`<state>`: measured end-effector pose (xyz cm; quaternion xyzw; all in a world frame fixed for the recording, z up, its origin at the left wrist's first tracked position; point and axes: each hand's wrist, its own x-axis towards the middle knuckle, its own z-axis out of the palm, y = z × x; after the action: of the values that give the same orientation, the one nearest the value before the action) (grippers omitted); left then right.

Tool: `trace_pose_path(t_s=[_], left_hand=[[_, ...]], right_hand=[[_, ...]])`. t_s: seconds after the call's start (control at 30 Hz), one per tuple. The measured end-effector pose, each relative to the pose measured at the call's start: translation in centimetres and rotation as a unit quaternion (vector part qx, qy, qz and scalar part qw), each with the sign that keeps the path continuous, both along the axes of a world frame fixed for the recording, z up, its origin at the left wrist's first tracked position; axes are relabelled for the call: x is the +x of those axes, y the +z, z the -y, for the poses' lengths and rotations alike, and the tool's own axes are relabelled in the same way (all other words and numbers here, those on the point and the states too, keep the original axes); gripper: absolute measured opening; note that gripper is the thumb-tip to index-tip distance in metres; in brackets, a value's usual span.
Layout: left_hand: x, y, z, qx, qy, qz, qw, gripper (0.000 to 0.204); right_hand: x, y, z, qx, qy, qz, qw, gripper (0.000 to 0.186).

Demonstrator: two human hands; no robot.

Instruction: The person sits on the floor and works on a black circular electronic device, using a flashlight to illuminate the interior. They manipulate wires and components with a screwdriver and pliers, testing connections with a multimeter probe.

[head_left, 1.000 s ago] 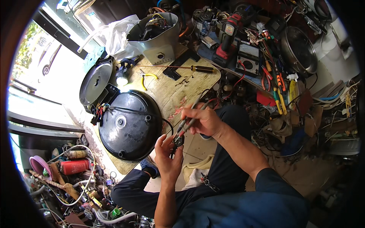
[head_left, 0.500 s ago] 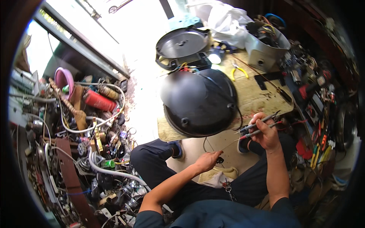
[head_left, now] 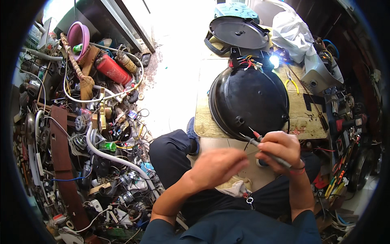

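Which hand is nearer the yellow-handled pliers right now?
Right. The right hand is nearly straight below the pliers in the picture; the left hand is farther off, down and left.

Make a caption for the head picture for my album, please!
Two probes in the right grip point toward a round black casing on the table, with yellow pliers beside it.

Strong daylight pours in from the top, burning the floor [head_left: 172,81] beside the worktop [head_left: 203,118] to near-white. A small lamp [head_left: 274,62] flares with a bluish-white glare. The round black vessel [head_left: 254,97] carries a dull sheen, while the far right sinks into shadow. The left hand [head_left: 218,167] is smeared by motion blur; the right hand [head_left: 281,149] looks sharper. Straight edges bow toward the dark fisheye rim, where detail turns soft.
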<state>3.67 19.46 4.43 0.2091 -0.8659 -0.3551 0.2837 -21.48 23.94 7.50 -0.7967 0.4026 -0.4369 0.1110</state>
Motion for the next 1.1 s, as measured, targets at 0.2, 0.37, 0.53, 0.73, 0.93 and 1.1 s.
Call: trace_pose_path(t_s=[0.2,0.37,0.53,0.73,0.93,1.1], left_hand=[[0.8,0.4,2.4,-0.078,0.145,-0.011,0.986,0.034],[1.6,-3.0,3.6,-0.148,0.211,-0.021,0.966,0.035],[3.1,-4.7,5.2,-0.182,0.304,-0.025,0.935,0.026],[3.6,-6.3,6.9,0.015,0.306,-0.084,0.948,0.026],[2.6,-7.3,7.7,0.163,0.312,-0.098,0.931,0.022],[1.8,-9.2,8.5,0.119,0.326,-0.077,0.935,0.016]], right_hand=[[5.6,-1.3,0.8,-0.034,-0.054,-0.036,0.997,0.035],[8.3,-2.6,2.0,-0.027,-0.084,-0.049,0.995,0.038],[9.5,-5.1,1.9,0.012,-0.111,0.005,0.994,0.035],[11.1,-9.0,0.7,0.038,-0.122,0.004,0.992,0.041],[11.4,-10.4,0.9,0.018,-0.136,-0.016,0.990,0.041],[11.6,-10.4,1.0,0.007,-0.152,-0.022,0.988,0.036]])
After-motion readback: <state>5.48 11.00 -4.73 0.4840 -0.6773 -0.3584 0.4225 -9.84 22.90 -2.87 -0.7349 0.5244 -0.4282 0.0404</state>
